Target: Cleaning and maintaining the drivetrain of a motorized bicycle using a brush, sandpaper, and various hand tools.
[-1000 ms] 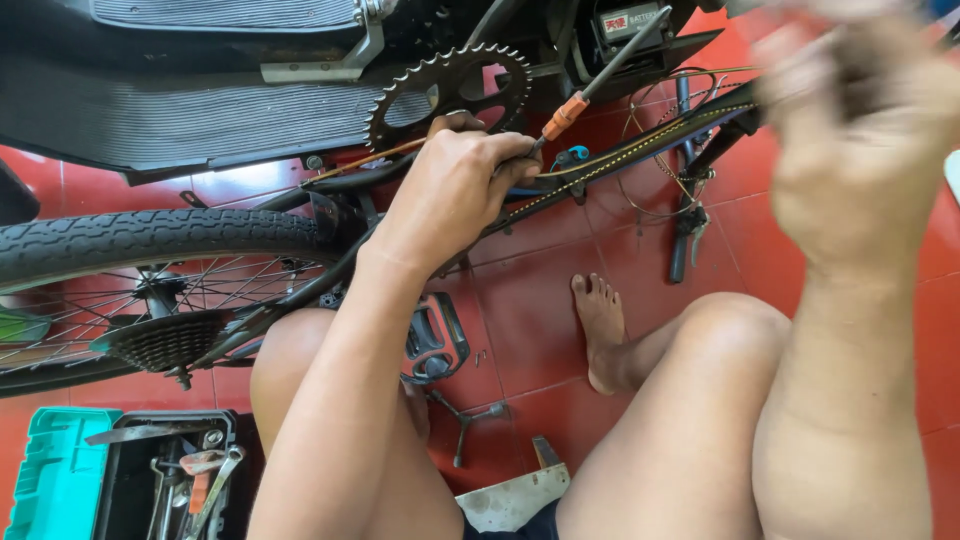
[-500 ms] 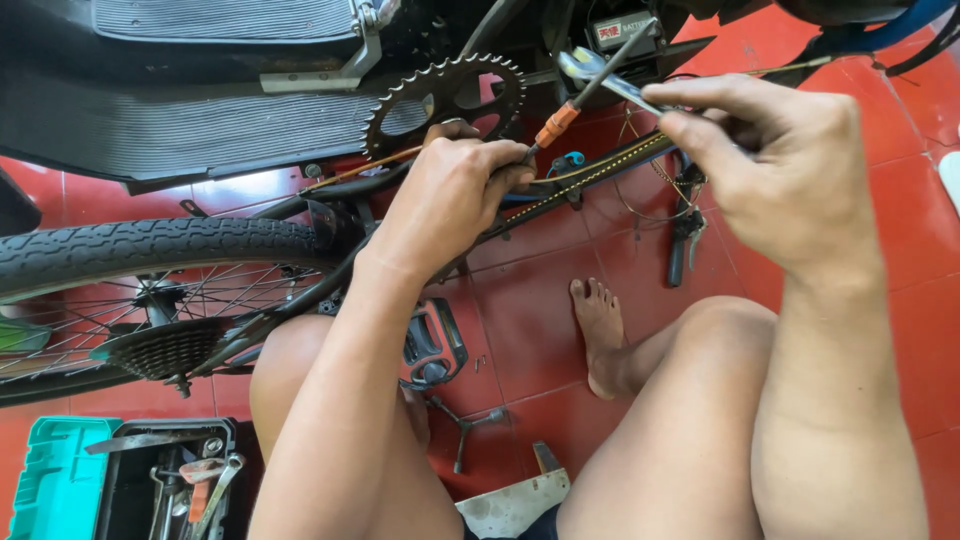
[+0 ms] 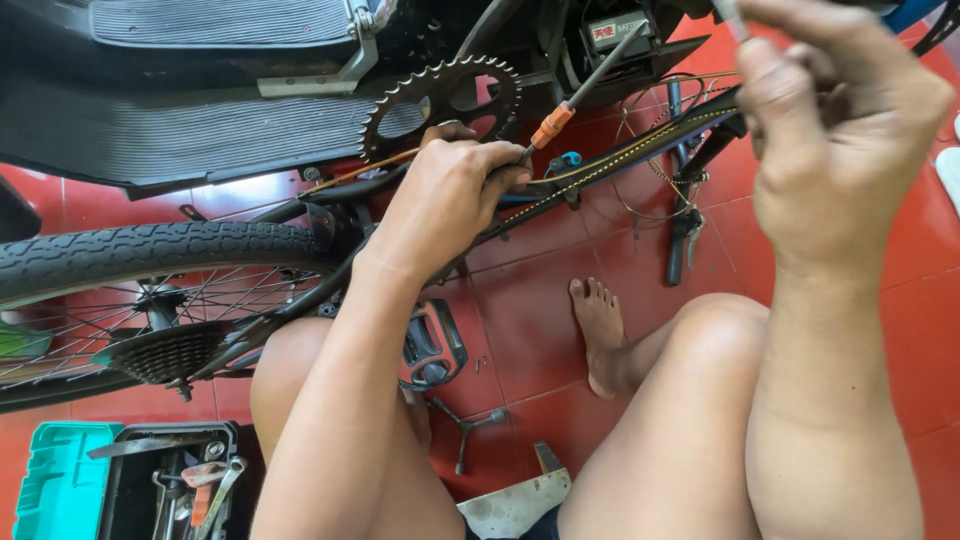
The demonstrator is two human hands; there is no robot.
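My left hand [image 3: 450, 190] is closed around the black frame tube [image 3: 620, 160] just below the chainring [image 3: 440, 100], fingers curled tight over it and over the tip end of a screwdriver [image 3: 575, 90] with an orange collar. The shaft runs up and away from the chainring toward the dark box on the frame. My right hand [image 3: 840, 130] is raised well to the right of the chainring, close to my face, fingers bunched around something thin and grey that pokes out above my thumb; I cannot tell what it is, nor how firmly I grip it.

The bicycle lies upturned over the red tiled floor [image 3: 530, 320]. The rear tyre [image 3: 150, 250] and its sprocket cluster [image 3: 160, 350] sit left and below the chainring, a pedal [image 3: 435, 345] lies on the floor beneath it between my knees, and my bare foot [image 3: 600, 330] rests lower right of it. An open toolbox [image 3: 70, 490] with a teal lid is far down to the left.

To work well here I judge I should keep the left grip steady so the tube does not twist, hold the screwdriver in line with whatever it bears on, and keep my fingers away from the chainring teeth just above my knuckles. The right hand's small piece should come in slowly, where I can see both.
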